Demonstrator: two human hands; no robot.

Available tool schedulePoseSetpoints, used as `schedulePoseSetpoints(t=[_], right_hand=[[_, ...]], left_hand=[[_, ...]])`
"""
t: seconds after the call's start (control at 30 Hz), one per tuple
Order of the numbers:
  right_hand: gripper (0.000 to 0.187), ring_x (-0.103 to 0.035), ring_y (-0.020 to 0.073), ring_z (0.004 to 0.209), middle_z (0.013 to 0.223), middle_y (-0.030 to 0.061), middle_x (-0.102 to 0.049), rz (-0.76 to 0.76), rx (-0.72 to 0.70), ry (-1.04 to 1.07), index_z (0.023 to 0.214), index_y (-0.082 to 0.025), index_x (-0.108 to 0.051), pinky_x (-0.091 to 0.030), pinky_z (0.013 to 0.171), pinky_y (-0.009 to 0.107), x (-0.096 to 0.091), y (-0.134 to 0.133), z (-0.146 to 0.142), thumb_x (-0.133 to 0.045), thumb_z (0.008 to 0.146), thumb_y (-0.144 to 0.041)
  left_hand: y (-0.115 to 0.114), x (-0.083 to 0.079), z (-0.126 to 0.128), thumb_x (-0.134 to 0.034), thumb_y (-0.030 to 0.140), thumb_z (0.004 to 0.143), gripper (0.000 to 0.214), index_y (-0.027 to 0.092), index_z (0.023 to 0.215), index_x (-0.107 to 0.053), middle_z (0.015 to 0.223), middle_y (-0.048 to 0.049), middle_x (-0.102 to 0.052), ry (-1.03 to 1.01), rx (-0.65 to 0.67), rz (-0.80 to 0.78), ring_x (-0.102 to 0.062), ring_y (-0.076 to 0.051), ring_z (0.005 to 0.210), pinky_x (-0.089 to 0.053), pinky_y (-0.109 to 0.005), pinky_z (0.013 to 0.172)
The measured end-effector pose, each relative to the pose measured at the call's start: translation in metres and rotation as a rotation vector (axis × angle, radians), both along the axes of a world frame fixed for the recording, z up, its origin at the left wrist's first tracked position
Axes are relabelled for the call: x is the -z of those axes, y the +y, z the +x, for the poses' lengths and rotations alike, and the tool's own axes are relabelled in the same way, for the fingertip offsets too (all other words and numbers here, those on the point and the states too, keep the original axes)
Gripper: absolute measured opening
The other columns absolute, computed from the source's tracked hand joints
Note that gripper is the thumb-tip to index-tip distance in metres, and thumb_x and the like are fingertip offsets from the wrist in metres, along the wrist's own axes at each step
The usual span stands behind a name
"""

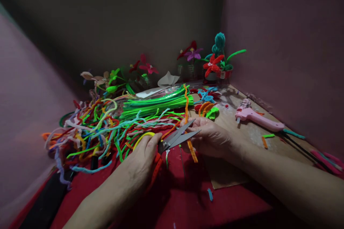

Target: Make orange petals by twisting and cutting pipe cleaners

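My left hand (pixel 143 155) grips a pair of scissors (pixel 176 136) by its yellow and red handles, blades apart and pointing right. My right hand (pixel 208 136) pinches an orange pipe cleaner (pixel 186 105) that runs upright from above the hand down past it. The scissor blades sit against that orange strand just left of my right fingers. Both hands hover over a red cloth (pixel 188 193).
A tangled heap of coloured pipe cleaners (pixel 102 132) and a bundle of straight green ones (pixel 158 103) lie to the left. Finished pipe-cleaner flowers (pixel 213 65) stand at the back. A pink glue gun (pixel 256 117) rests on brown board (pixel 242 132) at right.
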State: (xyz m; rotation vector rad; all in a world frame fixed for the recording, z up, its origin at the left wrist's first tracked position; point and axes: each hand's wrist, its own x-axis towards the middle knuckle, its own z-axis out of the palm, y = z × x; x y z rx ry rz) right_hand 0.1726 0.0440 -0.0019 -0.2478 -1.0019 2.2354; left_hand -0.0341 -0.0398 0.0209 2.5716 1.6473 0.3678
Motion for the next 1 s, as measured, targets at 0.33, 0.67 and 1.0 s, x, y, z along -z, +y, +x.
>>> schedulePoseSetpoints(t=[0.33, 0.67, 1.0], right_hand=[[0.012, -0.049, 0.0073, 0.048, 0.057, -0.0004, -0.057, -0.013, -0.009, 0.005, 0.067, -0.012, -0.056, -0.035, 0.048, 0.021, -0.003, -0.001, 0.0, -0.067, 0.064, -0.013], [0.015, -0.048, 0.0062, 0.049, 0.057, -0.0024, -0.056, -0.068, 0.031, 0.034, 0.073, -0.013, -0.056, -0.034, 0.05, 0.02, -0.002, -0.001, -0.002, -0.066, 0.063, -0.007], [0.015, -0.048, 0.0069, 0.05, 0.059, -0.0026, -0.054, 0.043, 0.024, 0.049, 0.075, -0.015, -0.054, -0.036, 0.049, 0.02, 0.001, 0.002, 0.0, -0.067, 0.069, -0.021]], left_hand=[[0.004, 0.017, -0.007, -0.032, 0.006, 0.081, 0.055, 0.012, 0.135, -0.026, 0.12, -0.0181, -0.05, 0.091, 0.055, 0.143, -0.052, -0.025, 0.108, -0.046, -0.039, 0.088], [0.0, 0.02, -0.005, -0.03, 0.003, 0.082, 0.058, 0.009, 0.137, -0.015, 0.12, -0.021, -0.052, 0.237, 0.117, 0.298, -0.053, -0.026, 0.109, -0.045, -0.039, 0.091], [0.0, 0.015, -0.005, -0.031, 0.013, 0.085, 0.046, 0.015, 0.131, -0.034, 0.124, -0.0126, -0.053, -0.067, -0.046, 0.147, -0.053, -0.02, 0.11, -0.044, -0.032, 0.092]])
